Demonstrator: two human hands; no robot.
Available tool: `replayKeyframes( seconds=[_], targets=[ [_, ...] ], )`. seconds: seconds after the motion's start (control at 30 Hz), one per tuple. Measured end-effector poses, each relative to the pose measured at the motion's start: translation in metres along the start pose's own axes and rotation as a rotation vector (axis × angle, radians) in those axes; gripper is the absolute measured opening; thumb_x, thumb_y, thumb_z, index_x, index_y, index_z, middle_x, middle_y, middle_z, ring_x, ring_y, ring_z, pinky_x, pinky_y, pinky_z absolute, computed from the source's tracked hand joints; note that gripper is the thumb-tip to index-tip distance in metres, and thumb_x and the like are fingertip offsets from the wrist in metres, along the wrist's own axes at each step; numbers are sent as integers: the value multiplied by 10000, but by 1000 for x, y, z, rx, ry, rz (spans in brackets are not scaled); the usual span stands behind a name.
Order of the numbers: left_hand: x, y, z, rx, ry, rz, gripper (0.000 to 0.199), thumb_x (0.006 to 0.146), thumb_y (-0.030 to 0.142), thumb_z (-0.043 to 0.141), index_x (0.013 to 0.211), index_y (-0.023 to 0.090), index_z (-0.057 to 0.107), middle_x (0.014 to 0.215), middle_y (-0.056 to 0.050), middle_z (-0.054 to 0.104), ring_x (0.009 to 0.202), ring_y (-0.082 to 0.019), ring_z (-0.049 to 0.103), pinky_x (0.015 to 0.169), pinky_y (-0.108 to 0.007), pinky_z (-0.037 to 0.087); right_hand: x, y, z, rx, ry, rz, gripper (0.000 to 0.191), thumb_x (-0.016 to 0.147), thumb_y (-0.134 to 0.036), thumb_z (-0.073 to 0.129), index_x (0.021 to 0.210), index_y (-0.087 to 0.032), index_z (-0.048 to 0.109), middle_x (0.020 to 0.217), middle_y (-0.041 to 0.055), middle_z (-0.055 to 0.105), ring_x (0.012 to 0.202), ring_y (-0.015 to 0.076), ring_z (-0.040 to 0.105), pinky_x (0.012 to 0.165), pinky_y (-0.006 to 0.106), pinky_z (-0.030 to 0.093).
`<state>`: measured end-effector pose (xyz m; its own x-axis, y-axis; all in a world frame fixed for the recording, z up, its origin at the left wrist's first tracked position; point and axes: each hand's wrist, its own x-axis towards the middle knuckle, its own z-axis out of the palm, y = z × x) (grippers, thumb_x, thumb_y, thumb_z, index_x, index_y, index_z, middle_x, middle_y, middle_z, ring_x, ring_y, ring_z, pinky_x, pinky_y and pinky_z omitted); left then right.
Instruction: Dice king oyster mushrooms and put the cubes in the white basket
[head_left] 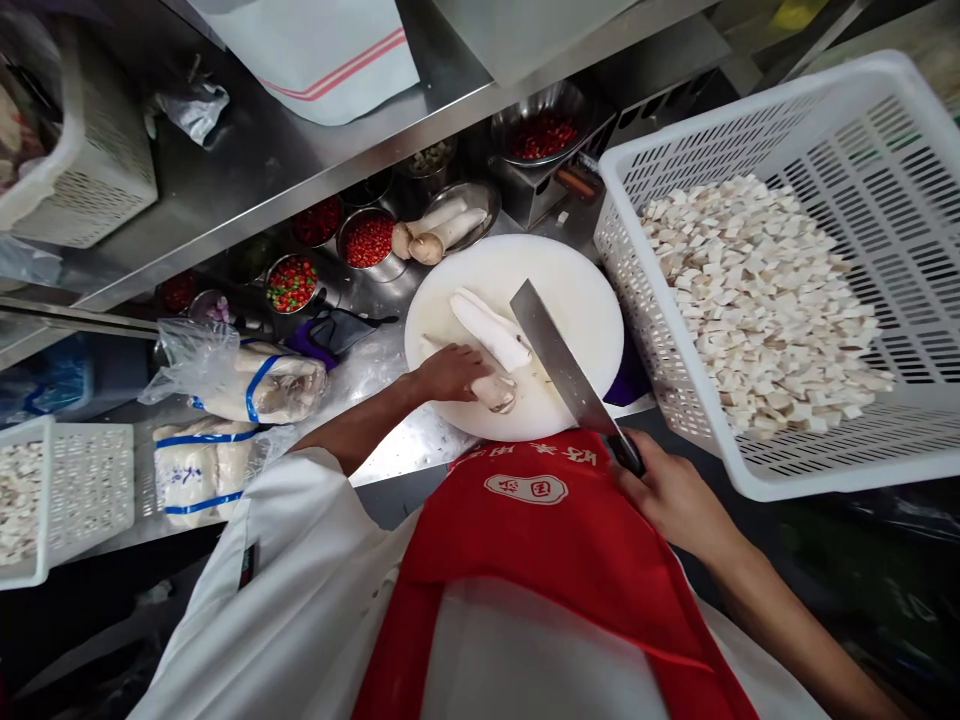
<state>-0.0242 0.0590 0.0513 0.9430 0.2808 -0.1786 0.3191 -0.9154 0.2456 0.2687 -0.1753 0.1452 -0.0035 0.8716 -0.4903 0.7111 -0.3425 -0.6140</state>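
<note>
A round white cutting board lies in front of me on the steel counter. My left hand is closed around a pale mushroom piece on the board's near left part. Just beyond it rests a long white mushroom slice, cut face up. My right hand grips the dark handle of a cleaver at the board's near right edge. Its broad blade slants up and leftward over the board, apart from the mushroom piece in my left hand.
A white perforated basket holding diced mushroom stands at right. Behind the board are whole mushrooms on a metal dish and bowls of chopped red chilli. Bagged mushrooms lie at left. A steel shelf overhangs the back.
</note>
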Motion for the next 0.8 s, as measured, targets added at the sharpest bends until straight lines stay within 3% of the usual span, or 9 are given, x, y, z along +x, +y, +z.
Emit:
replayKeyframes(
  seconds=[0.07, 0.17, 0.3, 0.4, 0.53, 0.67, 0.8],
  targets=[
    [-11, 6, 0, -10, 15, -19, 662, 729, 440, 793, 1312, 233, 557, 1198, -82, 644, 1068, -293, 584, 923, -423, 460, 7, -2, 0, -25, -57, -53, 379, 942, -356, 396, 1269, -191, 493, 870, 68, 718, 770, 251, 688, 667, 312, 449],
    [-29, 14, 11, -42, 161, -104, 630, 806, 470, 724, 1333, 177, 541, 1266, -117, 623, 1149, -300, 564, 1038, -466, 417, 24, -6, 2, -127, -152, -126, 400, 955, -309, 370, 1319, -169, 459, 918, 85, 723, 806, 251, 688, 701, 318, 437],
    [-42, 30, 36, -92, 383, -213, 532, 885, 467, 631, 1319, 170, 556, 1291, -142, 615, 1251, -295, 531, 1091, -507, 399, 48, -6, 6, -372, -217, -214, 394, 963, -271, 340, 1310, -132, 464, 991, 146, 720, 863, 277, 686, 711, 335, 420],
    [-43, 49, 55, -107, 479, -301, 521, 893, 474, 617, 1320, 182, 557, 1332, -146, 591, 1319, -297, 485, 1124, -531, 373, 61, -5, 7, -477, -254, -267, 399, 963, -259, 346, 1323, -129, 459, 1035, 171, 714, 895, 288, 683, 717, 337, 419],
    [-39, 72, 71, -117, 550, -431, 506, 872, 521, 628, 1260, 198, 605, 1295, -140, 613, 1305, -302, 499, 1121, -542, 364, 68, -4, 6, -478, -318, -311, 387, 959, -242, 354, 1307, -119, 470, 1042, 178, 712, 917, 293, 677, 733, 340, 423],
    [-39, 80, 78, -115, 621, -488, 509, 832, 540, 674, 1241, 244, 615, 1254, -122, 629, 1259, -293, 531, 1067, -510, 413, 73, -3, 5, -416, -331, -300, 366, 952, -241, 378, 1288, -140, 482, 1023, 153, 720, 900, 275, 682, 728, 322, 423],
    [-39, 74, 79, -151, 742, -620, 759, 719, 677, 708, 1298, 210, 562, 1457, -182, 425, 1379, -358, 391, 1097, -534, 394, 83, -5, 6, -379, -317, -292, 322, 944, -242, 403, 1242, -169, 501, 982, 112, 729, 853, 257, 681, 686, 304, 406]
  ],
)
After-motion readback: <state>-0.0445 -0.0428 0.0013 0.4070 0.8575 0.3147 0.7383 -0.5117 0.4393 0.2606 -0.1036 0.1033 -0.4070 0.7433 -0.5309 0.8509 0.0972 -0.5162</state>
